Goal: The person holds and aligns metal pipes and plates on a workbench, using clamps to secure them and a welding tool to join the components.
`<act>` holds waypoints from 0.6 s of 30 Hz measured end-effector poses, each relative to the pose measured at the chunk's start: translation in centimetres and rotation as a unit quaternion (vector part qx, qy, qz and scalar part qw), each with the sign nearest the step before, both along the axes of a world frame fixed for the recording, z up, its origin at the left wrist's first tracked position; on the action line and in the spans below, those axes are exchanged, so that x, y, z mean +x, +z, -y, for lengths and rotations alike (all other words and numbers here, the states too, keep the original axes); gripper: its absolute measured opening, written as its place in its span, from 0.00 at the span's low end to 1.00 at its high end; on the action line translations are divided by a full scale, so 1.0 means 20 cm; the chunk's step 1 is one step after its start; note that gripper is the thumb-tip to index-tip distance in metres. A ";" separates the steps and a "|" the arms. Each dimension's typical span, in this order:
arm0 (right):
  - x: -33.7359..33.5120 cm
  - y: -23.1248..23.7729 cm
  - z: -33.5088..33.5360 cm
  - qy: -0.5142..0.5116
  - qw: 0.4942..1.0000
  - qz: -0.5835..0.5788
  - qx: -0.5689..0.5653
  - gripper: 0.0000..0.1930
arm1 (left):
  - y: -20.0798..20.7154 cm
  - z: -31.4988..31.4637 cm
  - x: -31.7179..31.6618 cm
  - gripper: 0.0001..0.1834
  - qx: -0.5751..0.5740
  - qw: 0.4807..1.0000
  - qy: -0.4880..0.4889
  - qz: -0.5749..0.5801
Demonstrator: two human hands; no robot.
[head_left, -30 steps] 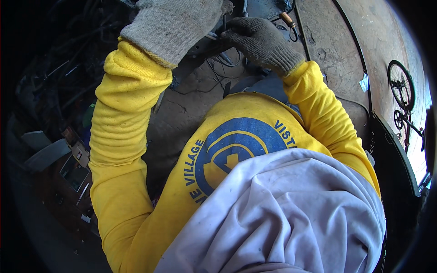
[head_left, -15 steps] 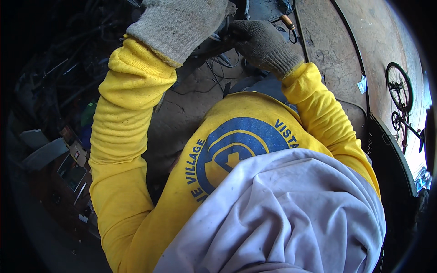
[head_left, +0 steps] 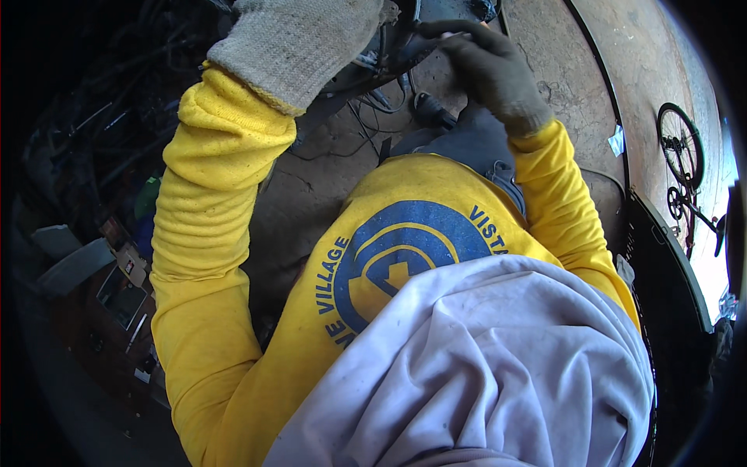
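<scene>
My left hand (head_left: 299, 50), in a light grey knitted glove, is at the top of the view against a dark metal frame (head_left: 401, 43) with grey cables (head_left: 381, 97) hanging below it. Its fingers look curled; what they grip is hidden, and the top edge cuts off part of the hand. To the right, my right hand (head_left: 494, 78) wears a darker grey glove and is smeared by motion. Its fingers reach left toward the frame, slightly apart, with nothing plainly held. A dark, bluish object (head_left: 484, 9) shows above this hand at the top edge.
Below the frame, a dark shoe (head_left: 432, 110) stands on the stained brown floor (head_left: 331, 167). A long black cable (head_left: 603, 70) crosses the floor on the right, near a bicycle wheel (head_left: 681, 144) and a black panel (head_left: 665, 265). Dark clutter and a grey chair-like piece (head_left: 76, 265) lie left.
My right hand has moved right, away from the cables beside my left hand, and its fingers have stretched out. It now covers the copper-coloured cylinder seen before. My left hand has shifted slightly left.
</scene>
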State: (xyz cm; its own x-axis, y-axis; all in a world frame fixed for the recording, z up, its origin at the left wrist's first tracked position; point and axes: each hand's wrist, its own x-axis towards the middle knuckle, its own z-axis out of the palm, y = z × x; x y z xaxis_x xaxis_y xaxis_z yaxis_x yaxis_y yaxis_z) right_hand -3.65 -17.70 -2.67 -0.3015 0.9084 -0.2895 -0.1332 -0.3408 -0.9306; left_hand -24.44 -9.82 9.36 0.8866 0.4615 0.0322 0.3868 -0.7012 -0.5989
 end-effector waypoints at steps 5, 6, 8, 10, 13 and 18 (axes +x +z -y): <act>0.15 -0.10 0.02 -0.057 0.997 -0.031 -0.046 0.15 | -0.01 0.01 -0.01 0.25 0.000 1.000 -0.004 0.007; 0.16 -0.10 0.02 -0.047 0.998 -0.016 -0.038 0.14 | -0.01 0.00 0.00 0.25 0.000 1.000 -0.007 0.005; 0.13 -0.06 0.03 -0.037 0.999 0.006 -0.031 0.15 | -0.02 0.00 -0.01 0.25 0.000 1.000 -0.008 0.008; 0.06 -0.03 0.02 -0.026 0.999 0.029 -0.023 0.15 | -0.01 0.01 -0.02 0.25 0.003 1.000 -0.006 0.011; -0.06 -0.04 0.02 -0.012 0.990 0.078 0.115 0.18 | 0.01 0.02 -0.04 0.25 0.006 1.000 0.001 0.004; -0.20 -0.01 -0.05 0.072 0.955 0.223 0.180 0.16 | -0.03 -0.02 -0.02 0.25 0.005 1.000 -0.011 0.006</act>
State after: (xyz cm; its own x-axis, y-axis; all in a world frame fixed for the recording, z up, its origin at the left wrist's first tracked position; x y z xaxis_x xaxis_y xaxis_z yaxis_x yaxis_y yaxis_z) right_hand -7.55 -16.75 -2.79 -0.3503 0.9317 -0.0958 0.3279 0.0262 -0.9443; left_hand -24.87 -9.43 8.74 0.8963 0.4411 0.0464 0.3777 -0.7042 -0.6013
